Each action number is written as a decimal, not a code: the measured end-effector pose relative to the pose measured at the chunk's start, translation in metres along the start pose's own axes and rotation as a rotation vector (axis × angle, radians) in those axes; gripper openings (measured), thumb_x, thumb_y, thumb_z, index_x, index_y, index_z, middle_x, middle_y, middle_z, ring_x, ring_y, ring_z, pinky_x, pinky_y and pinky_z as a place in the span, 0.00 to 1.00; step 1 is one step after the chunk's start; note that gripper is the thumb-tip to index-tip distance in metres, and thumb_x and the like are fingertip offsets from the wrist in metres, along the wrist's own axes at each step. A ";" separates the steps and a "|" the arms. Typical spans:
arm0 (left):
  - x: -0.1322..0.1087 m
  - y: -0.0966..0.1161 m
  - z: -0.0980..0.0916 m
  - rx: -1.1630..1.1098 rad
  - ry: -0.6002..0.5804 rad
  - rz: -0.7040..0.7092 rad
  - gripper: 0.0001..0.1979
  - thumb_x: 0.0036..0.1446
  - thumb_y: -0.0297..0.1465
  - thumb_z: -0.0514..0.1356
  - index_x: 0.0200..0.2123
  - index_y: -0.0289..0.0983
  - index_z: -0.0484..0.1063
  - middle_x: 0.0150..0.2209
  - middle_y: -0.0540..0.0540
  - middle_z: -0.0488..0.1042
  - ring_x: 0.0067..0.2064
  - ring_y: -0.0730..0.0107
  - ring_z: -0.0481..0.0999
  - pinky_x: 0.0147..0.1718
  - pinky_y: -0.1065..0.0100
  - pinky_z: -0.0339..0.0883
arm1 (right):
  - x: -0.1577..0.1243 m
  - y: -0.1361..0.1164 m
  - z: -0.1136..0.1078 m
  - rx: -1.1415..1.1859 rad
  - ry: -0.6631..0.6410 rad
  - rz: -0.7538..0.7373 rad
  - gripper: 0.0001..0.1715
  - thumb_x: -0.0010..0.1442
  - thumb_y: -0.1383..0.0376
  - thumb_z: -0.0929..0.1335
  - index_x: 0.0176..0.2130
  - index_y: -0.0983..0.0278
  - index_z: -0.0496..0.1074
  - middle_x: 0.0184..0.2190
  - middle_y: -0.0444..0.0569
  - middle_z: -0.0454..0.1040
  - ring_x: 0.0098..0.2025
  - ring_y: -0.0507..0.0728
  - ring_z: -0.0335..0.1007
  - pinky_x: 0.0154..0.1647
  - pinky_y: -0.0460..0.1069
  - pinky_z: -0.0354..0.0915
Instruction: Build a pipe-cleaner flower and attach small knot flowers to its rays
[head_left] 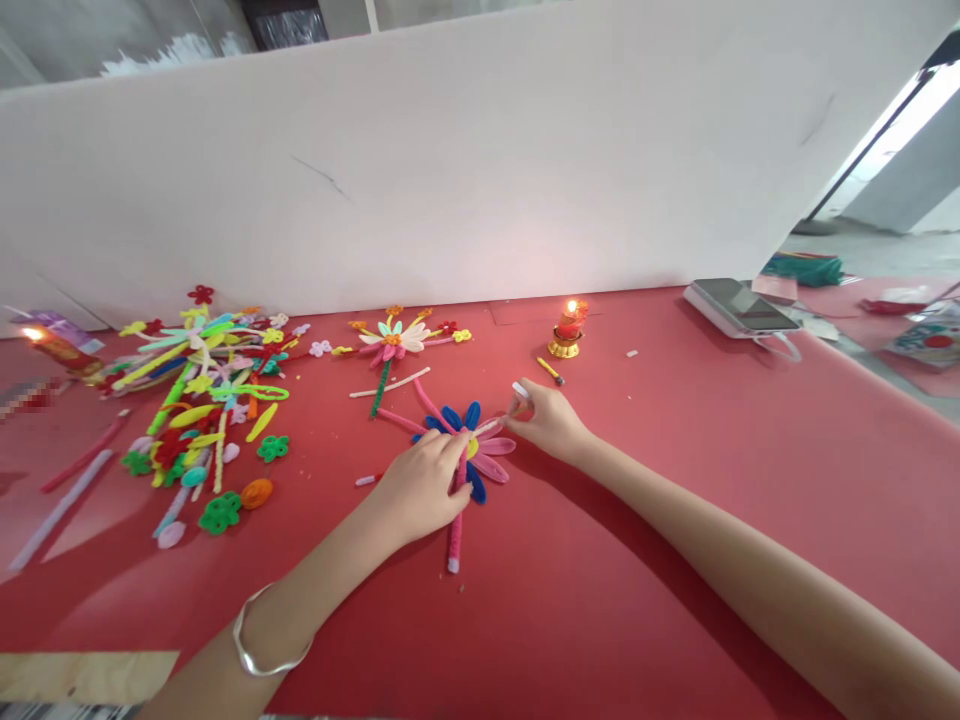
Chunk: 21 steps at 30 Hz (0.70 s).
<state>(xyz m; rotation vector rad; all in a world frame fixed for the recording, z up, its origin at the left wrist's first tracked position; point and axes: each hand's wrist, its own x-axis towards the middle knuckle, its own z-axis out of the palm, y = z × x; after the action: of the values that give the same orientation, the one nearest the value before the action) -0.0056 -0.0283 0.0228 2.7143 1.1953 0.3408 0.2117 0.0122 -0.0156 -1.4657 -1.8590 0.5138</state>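
A pipe-cleaner flower with blue and pink petals (491, 467) lies on the red table, its yellow centre partly under my fingers. My left hand (424, 482) is closed over its middle, with the thumb by the thick pink stem (454, 535). From the centre a pale pink pipe cleaner (486, 428) runs to the fingertips of my right hand (551, 420), which pinch its far end. A short white stick (520, 389) also pokes out between the right fingers. Two longer pink pipe cleaners (429, 400) stretch from the flower's upper left.
Beyond stands a finished-looking flower with a green stem (381, 388). A lit red candle (570, 325) burns behind my right hand, near a yellow stub (550, 370). Colourful pipe-cleaner pieces (202, 400) heap at left, beside another lit candle (56, 348). A phone (739, 305) lies back right.
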 end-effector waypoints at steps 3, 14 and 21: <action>0.001 -0.004 0.000 0.047 0.013 -0.013 0.21 0.53 0.32 0.57 0.51 0.36 0.65 0.42 0.41 0.72 0.47 0.58 0.68 0.45 0.58 0.65 | 0.000 -0.001 -0.001 -0.021 -0.003 -0.013 0.07 0.46 0.64 0.67 0.26 0.62 0.61 0.25 0.44 0.71 0.27 0.51 0.63 0.28 0.45 0.55; 0.004 -0.007 -0.002 0.099 -0.008 -0.005 0.18 0.55 0.36 0.56 0.49 0.36 0.68 0.38 0.42 0.68 0.43 0.60 0.68 0.42 0.60 0.66 | 0.002 -0.005 -0.003 -0.079 0.038 -0.115 0.07 0.45 0.67 0.66 0.23 0.62 0.60 0.24 0.44 0.68 0.28 0.53 0.62 0.32 0.47 0.54; 0.004 -0.009 0.000 0.135 -0.020 0.041 0.16 0.56 0.34 0.55 0.46 0.35 0.69 0.37 0.43 0.67 0.42 0.62 0.67 0.40 0.62 0.66 | 0.001 -0.001 0.001 -0.113 0.039 -0.138 0.07 0.46 0.68 0.66 0.23 0.62 0.60 0.23 0.44 0.66 0.28 0.53 0.61 0.32 0.48 0.54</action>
<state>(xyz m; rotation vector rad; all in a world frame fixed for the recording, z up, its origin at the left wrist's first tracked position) -0.0099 -0.0192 0.0215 2.8535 1.1996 0.2450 0.2107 0.0129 -0.0156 -1.3970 -1.9691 0.3164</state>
